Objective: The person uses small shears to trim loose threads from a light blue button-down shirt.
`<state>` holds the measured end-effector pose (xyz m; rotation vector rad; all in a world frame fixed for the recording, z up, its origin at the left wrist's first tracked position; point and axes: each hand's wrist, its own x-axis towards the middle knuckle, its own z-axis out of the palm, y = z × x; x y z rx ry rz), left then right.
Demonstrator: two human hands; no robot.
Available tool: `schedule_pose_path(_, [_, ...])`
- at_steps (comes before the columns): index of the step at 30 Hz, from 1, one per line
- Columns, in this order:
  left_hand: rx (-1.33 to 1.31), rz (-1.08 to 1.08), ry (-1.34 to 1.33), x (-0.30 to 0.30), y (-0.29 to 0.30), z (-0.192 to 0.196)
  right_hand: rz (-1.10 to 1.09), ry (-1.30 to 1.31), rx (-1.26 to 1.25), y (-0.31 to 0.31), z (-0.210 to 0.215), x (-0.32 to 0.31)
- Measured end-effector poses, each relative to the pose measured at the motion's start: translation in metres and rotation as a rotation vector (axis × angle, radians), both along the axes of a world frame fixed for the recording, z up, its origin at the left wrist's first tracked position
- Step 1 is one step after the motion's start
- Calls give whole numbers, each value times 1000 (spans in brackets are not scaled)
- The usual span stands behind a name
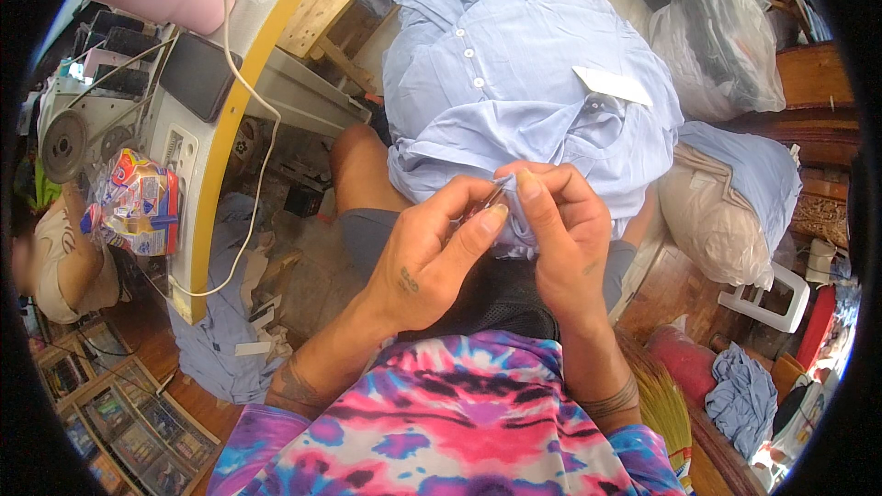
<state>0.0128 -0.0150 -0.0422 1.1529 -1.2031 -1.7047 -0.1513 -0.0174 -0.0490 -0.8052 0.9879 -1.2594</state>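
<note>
Here, in the head view, the left hand (424,262) and the right hand (562,234) meet close together just below the picture's middle, over the person's lap, both working on one small fold of a pale blue buttoned cotton shirt (514,92) that is heaped across the knees and spreads away toward twelve o'clock. The left hand has its thumb and forefinger pinched nearly closed on a thin, dark, metal-looking tool (490,199), too small to tell whether it is a snipper, a needle or a picker; its tip points toward one o'clock into the cloth. The right hand, at three o'clock from the left, has its thumb and fingers closed around the bunched shirt edge, holding it up taut against the tool. Judging from this, the step in hand is fine picking or trimming at a seam or edge, and the next move seems to call for a steady, small motion of the tool while the right hand keeps the cloth tight. At nine o'clock stands a white sewing machine (110,119) on a yellow-edged table (220,147), with a colourful plastic packet (138,202) beside it.
</note>
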Motion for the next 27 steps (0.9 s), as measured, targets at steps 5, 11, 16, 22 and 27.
schedule_pose_path(5, [-44,16,-14,0,2,-6,12,38,16,0,-1,1])
schedule_pose_path(11, [-28,36,-13,-1,1,-6,2,229,-98,0,-9,3])
schedule_pose_path(16, [-65,56,-44,1,-1,-12,-4,343,-145,-2,-12,3])
schedule_pose_path(22, [-123,38,-152,5,-3,-10,-27,353,-131,-2,-14,4])
schedule_pose_path(27, [-180,137,-107,7,0,-5,-24,363,-79,-1,-6,0])
